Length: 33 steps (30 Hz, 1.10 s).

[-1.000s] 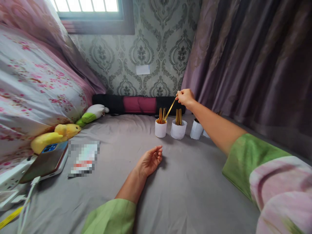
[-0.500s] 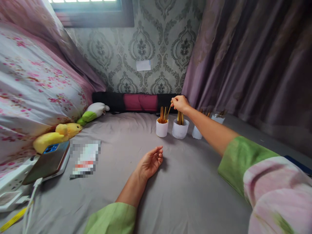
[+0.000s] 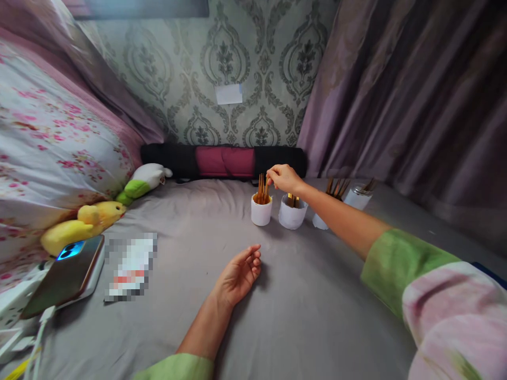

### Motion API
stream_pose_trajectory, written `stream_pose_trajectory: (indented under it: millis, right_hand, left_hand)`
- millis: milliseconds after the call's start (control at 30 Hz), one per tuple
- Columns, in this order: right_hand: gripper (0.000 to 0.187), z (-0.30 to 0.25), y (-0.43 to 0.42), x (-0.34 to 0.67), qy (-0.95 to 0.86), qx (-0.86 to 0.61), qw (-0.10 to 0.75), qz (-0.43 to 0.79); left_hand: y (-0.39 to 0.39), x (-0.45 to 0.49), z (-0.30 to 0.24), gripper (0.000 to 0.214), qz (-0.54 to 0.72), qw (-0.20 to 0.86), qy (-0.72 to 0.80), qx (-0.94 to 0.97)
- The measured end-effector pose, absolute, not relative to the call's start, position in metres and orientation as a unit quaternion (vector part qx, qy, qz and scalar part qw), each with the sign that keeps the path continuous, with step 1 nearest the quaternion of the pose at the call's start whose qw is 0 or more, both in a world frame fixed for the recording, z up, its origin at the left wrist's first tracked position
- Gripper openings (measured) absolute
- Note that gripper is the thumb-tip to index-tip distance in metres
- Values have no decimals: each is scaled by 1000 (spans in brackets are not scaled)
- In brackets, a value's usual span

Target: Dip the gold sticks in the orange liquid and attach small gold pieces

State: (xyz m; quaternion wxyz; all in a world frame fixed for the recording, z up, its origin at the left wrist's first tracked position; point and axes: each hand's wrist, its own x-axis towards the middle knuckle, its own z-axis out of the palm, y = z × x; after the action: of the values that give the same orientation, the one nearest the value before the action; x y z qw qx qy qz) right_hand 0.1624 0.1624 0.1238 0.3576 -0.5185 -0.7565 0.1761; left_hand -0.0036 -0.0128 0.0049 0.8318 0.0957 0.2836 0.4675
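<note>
My right hand (image 3: 283,178) is closed in a pinch on the top of a thin wooden stick (image 3: 267,186), at the right rim of the leftmost white cup (image 3: 261,215). Several similar sticks (image 3: 260,191) stand upright in that cup. Below my right wrist is a wider white cup (image 3: 292,217) with more sticks, partly covered by the hand and forearm. A third white container (image 3: 320,221) with sticks is half hidden behind my forearm. My left hand (image 3: 241,269) lies on the grey sheet, palm turned up, its fingers loosely bent and holding nothing.
Farther right stands a white-wrapped jar (image 3: 358,197) with sticks. A black and maroon roll (image 3: 225,161) lies along the wall. At left are plush toys (image 3: 83,227), a phone (image 3: 65,279) with a white cable, a power strip (image 3: 19,295) and a blurred packet (image 3: 132,266).
My right hand has moved left and down with the stick, from above the middle cup to the leftmost cup. My left hand stays on the sheet. The view has tilted down slightly.
</note>
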Motion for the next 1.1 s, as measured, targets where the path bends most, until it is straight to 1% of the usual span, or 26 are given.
stream_pose_trajectory:
  millis: [333,467,600,767,900,1100]
  right_hand:
    - [20,122,166,165,-749,-555,321,168]
    - [16,119,169,166,-736,-567,345,134]
    - [17,115,170,170,-719,-568,380,129]
    - [12,110,155,182,-696,-552,424,175]
    - [18,106,127,205,-670,-545,446,235]
    - [20,101,80,267,-622,-558,470,285]
  left_hand:
    - [-12,-1,12,19,464,830,298,83]
    - [-11,6,17,15,479,810,336,37]
    - [-18,24,26,10,480,799,360,-41]
    - [-33,69,38,7,409,840,349,-76]
    - [-39,106,39,7,356,869,337,-62]
    - [-44,148,32,7,345,890,289,-76]
